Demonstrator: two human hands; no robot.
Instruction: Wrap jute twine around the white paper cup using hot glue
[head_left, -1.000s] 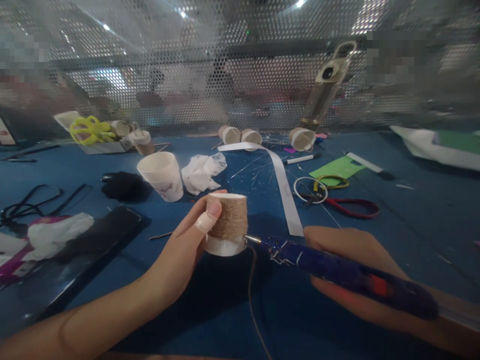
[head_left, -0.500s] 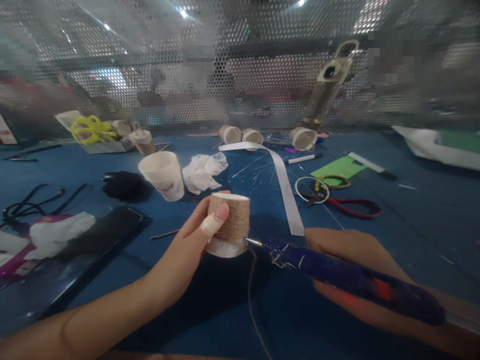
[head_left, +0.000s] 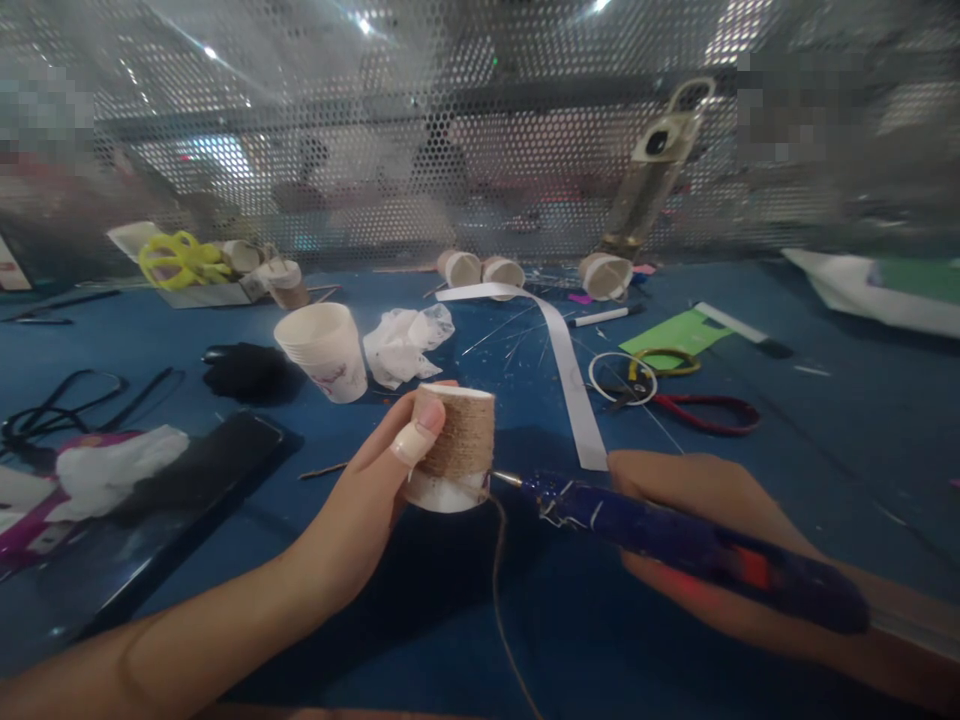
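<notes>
My left hand (head_left: 360,510) grips an upside-down paper cup (head_left: 454,447) that is mostly wrapped in brown twine, its lower band still bare white. The thumb, with a plaster on it, presses on the twine. A loose strand of twine (head_left: 498,590) hangs from the cup toward me. My right hand (head_left: 705,530) is closed around a dark blue glue gun (head_left: 675,545), whose metal tip touches the cup's right side at the edge of the twine.
The blue table (head_left: 825,420) holds a plain paper cup (head_left: 324,350), crumpled plastic (head_left: 405,343), a white paper strip (head_left: 570,385), red-handled pliers (head_left: 701,412), green card (head_left: 679,335), several small cups (head_left: 604,277) at the back, yellow scissors (head_left: 180,258), and a black tray (head_left: 187,480) at left. A perforated metal screen (head_left: 450,130) stands behind.
The cup and the glue gun shifted slightly; the gun's tip stays at the cup's right side. The hanging twine now runs closer under the tip.
</notes>
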